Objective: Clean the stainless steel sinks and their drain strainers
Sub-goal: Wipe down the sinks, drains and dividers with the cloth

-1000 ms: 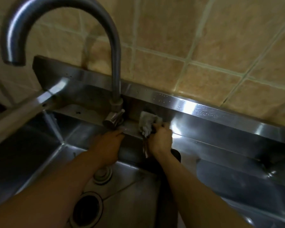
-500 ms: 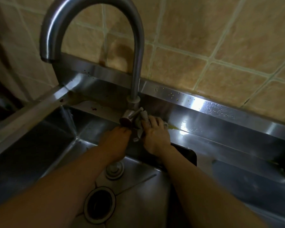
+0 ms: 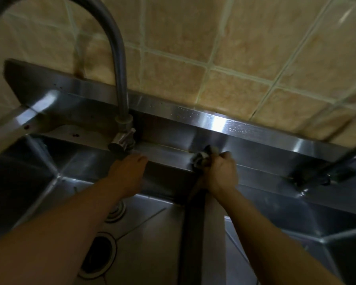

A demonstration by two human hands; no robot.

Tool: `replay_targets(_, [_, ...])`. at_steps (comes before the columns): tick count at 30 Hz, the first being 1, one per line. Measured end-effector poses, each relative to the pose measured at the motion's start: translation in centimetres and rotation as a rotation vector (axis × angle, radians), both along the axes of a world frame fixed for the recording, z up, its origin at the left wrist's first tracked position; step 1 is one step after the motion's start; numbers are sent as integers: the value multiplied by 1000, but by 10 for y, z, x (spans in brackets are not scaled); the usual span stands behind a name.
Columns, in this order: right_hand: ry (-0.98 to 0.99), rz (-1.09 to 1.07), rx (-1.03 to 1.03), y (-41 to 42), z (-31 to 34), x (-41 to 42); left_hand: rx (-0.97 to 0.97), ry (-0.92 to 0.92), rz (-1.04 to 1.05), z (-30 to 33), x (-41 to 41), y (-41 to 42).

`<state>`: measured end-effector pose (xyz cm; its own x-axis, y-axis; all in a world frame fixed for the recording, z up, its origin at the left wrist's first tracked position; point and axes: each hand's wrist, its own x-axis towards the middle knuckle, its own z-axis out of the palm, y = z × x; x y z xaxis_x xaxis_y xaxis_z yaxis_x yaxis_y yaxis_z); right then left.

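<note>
Since half a sec ago, right hand (image 3: 219, 171) has slid its crumpled grey-white cleaning cloth (image 3: 201, 157) rightward along the back ledge, away from the curved brushed-steel gooseneck tap (image 3: 119, 83), where it was working at the tap base. Right fingers curl tight round the cloth, pressing it onto the ledge of the stainless steel double sink (image 3: 162, 155), approx. above the divider betw. the two basins. Left hand (image 3: 127, 173) rests on the rear edge of the left basin, just below and right of the tap's lever valve (image 3: 122, 140); fingers look straight and flat on the metal, holding nothing.

Left basin floor shows a round dark drain opening w/ metal ring (image 3: 98, 254), and a small round steel strainer plug (image 3: 115, 210) near it, partly hidden by the left forearm. Polished steel backsplash strip (image 3: 224, 124) runs along the wall, speckled w/ droplets and catching a bright glare. Beige square wall tiles w/ pale grout (image 3: 214, 48) fill the upper frame. Far right of the ledge is a dark blurred object; cannot tell what it is. Lighting is dim.
</note>
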<state>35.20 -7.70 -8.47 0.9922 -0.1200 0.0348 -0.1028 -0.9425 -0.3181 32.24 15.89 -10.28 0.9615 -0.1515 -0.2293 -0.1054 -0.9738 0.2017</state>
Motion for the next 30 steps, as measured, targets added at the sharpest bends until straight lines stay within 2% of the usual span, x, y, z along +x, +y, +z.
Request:
replay_targets(2, [11,-127,17,-17,1,0,49,12,-10,0,3,1])
replay_targets(4, [169,-193,-6,-27,-4,2,68,27,-25,-1,4,2])
replay_targets(7, [282,-84,-142,-20,-18,10,74,21,-25,-3,6,2])
replay_targets(9, [259,51,-218,-5,-25,10,81,7,-29,-3,7,0])
replay_targets(13, [168,257,-127,33,-31,8,95,7,-29,2,9,0])
replay_targets(19, [14,440,-131,45,-35,6,98,52,-34,2,9,2])
replay_targets(25, [19,470,163,34,-10,-5,132,120,-6,12,13,-3])
replay_targets(28, [-41,281,403,13,12,-10,152,150,1,15,15,-10])
replay_targets(30, [-175,130,425,-5,24,-11,134,139,1,15,14,-14])
